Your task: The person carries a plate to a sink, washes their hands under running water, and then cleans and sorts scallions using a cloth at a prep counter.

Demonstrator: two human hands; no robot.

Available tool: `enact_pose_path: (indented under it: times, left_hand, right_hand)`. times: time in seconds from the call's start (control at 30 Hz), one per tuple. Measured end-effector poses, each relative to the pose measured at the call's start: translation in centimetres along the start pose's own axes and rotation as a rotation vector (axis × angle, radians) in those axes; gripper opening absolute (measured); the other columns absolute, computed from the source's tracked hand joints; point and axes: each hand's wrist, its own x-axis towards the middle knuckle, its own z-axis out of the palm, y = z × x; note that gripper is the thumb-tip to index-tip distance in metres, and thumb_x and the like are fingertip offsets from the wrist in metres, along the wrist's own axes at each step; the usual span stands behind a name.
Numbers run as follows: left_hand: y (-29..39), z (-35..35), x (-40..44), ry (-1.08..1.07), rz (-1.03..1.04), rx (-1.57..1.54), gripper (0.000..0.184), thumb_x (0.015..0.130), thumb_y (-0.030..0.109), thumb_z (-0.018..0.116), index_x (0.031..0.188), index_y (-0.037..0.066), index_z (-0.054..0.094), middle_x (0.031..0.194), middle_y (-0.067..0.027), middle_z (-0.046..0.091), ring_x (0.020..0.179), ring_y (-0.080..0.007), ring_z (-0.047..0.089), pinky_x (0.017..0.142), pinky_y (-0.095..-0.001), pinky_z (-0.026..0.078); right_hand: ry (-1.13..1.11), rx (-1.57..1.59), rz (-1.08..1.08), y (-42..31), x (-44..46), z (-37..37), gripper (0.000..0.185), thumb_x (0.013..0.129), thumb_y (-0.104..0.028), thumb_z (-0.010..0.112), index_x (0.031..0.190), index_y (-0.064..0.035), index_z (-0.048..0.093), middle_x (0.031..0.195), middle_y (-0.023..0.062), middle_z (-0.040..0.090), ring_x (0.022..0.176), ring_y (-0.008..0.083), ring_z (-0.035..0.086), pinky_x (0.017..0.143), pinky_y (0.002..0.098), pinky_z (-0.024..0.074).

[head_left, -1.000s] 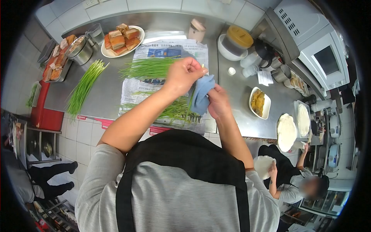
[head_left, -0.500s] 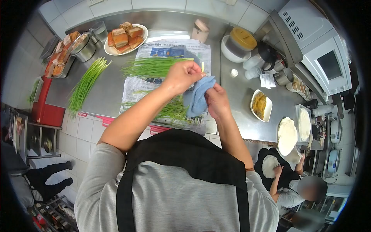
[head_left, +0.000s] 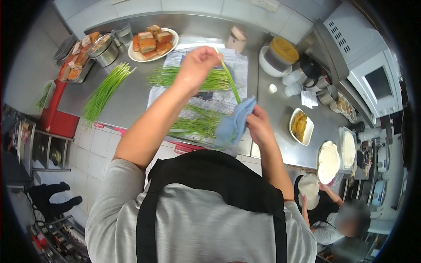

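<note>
My left hand pinches the pale end of a few green chives above the newspaper. Their stretched stalks run down to a blue cloth, which my right hand holds closed around them. Under my left forearm lies a neat bunch of chives on the newspaper. Looser chives lie nearer to me, partly behind the cloth. Another bunch rests on the bare steel counter to the left.
A plate of meat, a metal pot and a meat tray stand at the back left. On the right are a yellow-lidded container, a white dish and dough. A co-worker holds dough at lower right.
My left hand has moved up and away from the cloth, and a longer length of chives shows between them. The cloth has shifted lower. The co-worker now holds the dough in both hands.
</note>
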Motion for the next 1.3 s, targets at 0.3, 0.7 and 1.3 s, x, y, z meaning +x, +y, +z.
enact_pose_path:
  times: [0.3, 0.7, 1.3]
  left_hand:
    - [11.2, -19.9, 2.0, 0.376, 0.114, 0.209, 0.017, 0.092, 0.021, 0.050, 0.099, 0.005, 0.048, 0.078, -0.0046, 0.059, 0.069, -0.0146, 0.058, 0.064, -0.0260, 0.045]
    - [-4.4, -42.6, 1.9, 0.486, -0.127, 1.360, 0.038, 0.079, 0.030, 0.066, 0.114, 0.018, 0.056, 0.105, -0.0128, 0.064, 0.099, -0.0280, 0.060, 0.084, -0.0355, 0.046]
    - [-16.2, -9.1, 7.5, -0.347, 0.363, 1.214, 0.007, 0.075, 0.014, 0.065, 0.078, 0.011, 0.060, 0.087, -0.0077, 0.061, 0.086, -0.0292, 0.057, 0.072, -0.0423, 0.046]
  right_hand:
    - [-0.141, 0.255, -0.126, -1.2, -1.2, -2.2, 0.043, 0.083, -0.019, 0.059, 0.120, -0.0019, 0.047, 0.115, 0.0133, 0.055, 0.105, 0.0228, 0.055, 0.092, 0.0374, 0.0422]
    - [-0.044, 0.568, 0.004, 1.6, -1.2, -1.3, 0.059, 0.084, -0.045, 0.054, 0.131, -0.0105, 0.043, 0.142, 0.0098, 0.035, 0.129, 0.0296, 0.034, 0.108, 0.0485, 0.0228]
    - [-0.003, 0.992, -0.026, 5.2, -2.5, -0.9, 0.070, 0.084, -0.053, 0.049, 0.136, -0.0084, 0.036, 0.140, 0.0137, 0.036, 0.127, 0.0302, 0.038, 0.104, 0.0477, 0.0306]
